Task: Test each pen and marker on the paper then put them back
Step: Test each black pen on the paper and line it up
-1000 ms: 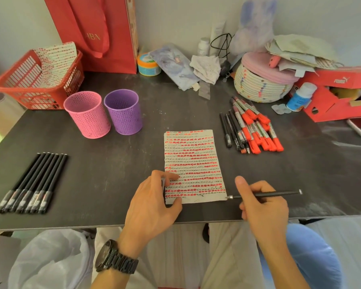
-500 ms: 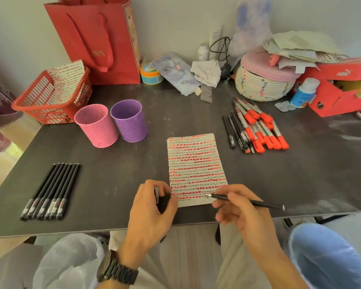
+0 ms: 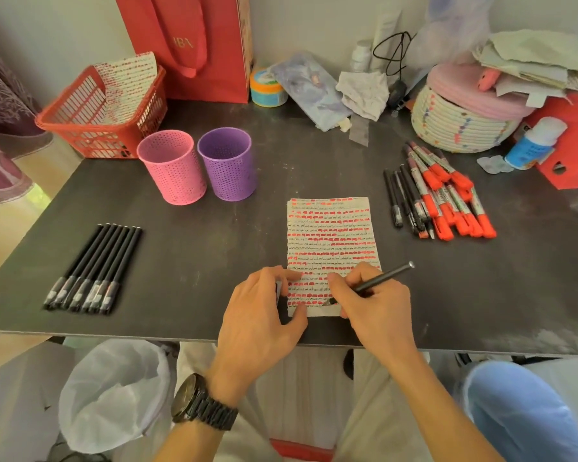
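The right hand [image 3: 374,305] gripped a black pen [image 3: 382,277] with its fingers curled around the barrel. The pen was tilted, its back end pointing far and to the right, and its tip touched the paper [image 3: 331,235] close to the near edge. The paper lay flat on the dark table [image 3: 187,248], near the front edge, and was covered with rows of red marks and thin black scribbles. The left hand [image 3: 261,315] rested at the near left corner of the paper with the fingers bent, the thumb touching the corner, and a small grey piece [image 3: 277,289] was pinched between its fingers; what this piece was could not be told. At the left of the table lay a neat row of black pens [image 3: 94,268]. To the right of the paper, well apart from it, lay a heap of pens and orange markers [image 3: 437,198]. Far from the paper and to its left stood a pink cup [image 3: 172,168] and a purple cup [image 3: 227,163], side by side.
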A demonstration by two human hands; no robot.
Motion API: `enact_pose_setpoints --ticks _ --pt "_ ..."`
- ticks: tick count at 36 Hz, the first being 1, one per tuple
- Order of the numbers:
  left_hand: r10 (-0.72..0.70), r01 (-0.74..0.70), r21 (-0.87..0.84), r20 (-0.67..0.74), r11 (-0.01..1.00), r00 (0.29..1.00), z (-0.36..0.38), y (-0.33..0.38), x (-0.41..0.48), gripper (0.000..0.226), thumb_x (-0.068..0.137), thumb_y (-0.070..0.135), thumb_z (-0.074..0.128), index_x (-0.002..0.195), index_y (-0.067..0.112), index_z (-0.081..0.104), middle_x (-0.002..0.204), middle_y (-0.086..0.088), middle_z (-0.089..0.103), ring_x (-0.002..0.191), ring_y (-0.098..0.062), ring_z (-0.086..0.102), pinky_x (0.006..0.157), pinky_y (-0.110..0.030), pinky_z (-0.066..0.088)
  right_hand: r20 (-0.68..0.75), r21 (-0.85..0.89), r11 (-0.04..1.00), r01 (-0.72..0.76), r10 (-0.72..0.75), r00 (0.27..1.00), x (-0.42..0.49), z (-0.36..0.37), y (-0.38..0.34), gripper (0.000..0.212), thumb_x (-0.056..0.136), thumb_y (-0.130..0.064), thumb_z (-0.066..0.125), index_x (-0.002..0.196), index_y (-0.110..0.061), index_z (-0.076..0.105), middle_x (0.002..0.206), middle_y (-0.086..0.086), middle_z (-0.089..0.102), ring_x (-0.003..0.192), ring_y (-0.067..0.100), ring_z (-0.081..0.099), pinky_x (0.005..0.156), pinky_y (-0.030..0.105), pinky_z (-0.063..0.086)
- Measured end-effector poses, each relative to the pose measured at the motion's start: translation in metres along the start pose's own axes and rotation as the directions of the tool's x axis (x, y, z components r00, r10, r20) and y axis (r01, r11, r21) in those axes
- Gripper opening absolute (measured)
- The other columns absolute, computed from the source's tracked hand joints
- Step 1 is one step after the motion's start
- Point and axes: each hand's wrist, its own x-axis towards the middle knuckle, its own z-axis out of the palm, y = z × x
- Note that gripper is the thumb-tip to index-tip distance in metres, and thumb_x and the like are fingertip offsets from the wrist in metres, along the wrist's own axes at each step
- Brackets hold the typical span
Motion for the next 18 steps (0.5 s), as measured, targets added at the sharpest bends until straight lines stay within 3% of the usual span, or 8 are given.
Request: enact_pose_setpoints --ticks 7,10,12,18 --pt "-0.004 0.004 0.0 -0.063 1.0 0.998 0.0014 0.0022 -0.0023 0.039 0.079 0.041 0.068 0.113 0.034 0.05 0.111 0.033 0.042 0.1 0.017 0.031 0.085 -0.015 0.031 -0.005 -0.02 0.999 0.034 -0.034 0.999 -0.0003 0.0027 0.0031 0.031 0.088 -0.018 0.075 0.062 -0.014 0.058 0.053 -0.007 0.064 0.052 0.005 0.063 0.052 0.007 0.045" --pt "0.007 -0.007 0.009 -0.073 1.0 0.997 0.0015 0.0034 -0.002 0.04 0.079 0.042 0.068 0.115 0.034 0.051 0.11 0.029 0.044 0.102 0.012 0.038 0.087 -0.018 0.033 -0.01 -0.038 0.998 0.048 -0.048 0.999 -0.0001 0.0038 0.003 0.031 0.088 -0.018 0.075 0.062 -0.015 0.059 0.056 -0.007 0.065 0.058 0.004 0.065 0.053 0.006 0.044" --pt "0.012 -0.01 0.016 -0.073 1.0 0.997 0.0012 0.004 -0.002 0.04 0.079 0.042 0.068 0.114 0.033 0.052 0.11 0.028 0.044 0.106 0.003 0.044 0.087 -0.018 0.033 -0.01 -0.035 0.998 0.049 -0.049 0.999 -0.0001 0.004 0.0034 0.031 0.088 -0.017 0.075 0.062 -0.015 0.058 0.056 -0.006 0.064 0.057 0.005 0.065 0.053 0.006 0.044" --pt "0.023 -0.022 0.015 -0.056 1.0 0.998 -0.0004 0.0048 -0.0016 0.035 0.078 0.037 0.07 0.107 0.023 0.056 0.106 0.046 0.036 0.109 0.004 0.044 0.091 -0.022 0.036 -0.022 -0.027 0.999 0.043 -0.044 0.999 0.0001 0.0045 0.0061 0.031 0.087 -0.015 0.073 0.061 -0.016 0.057 0.054 -0.003 0.063 0.049 0.005 0.062 0.05 0.007 0.043"
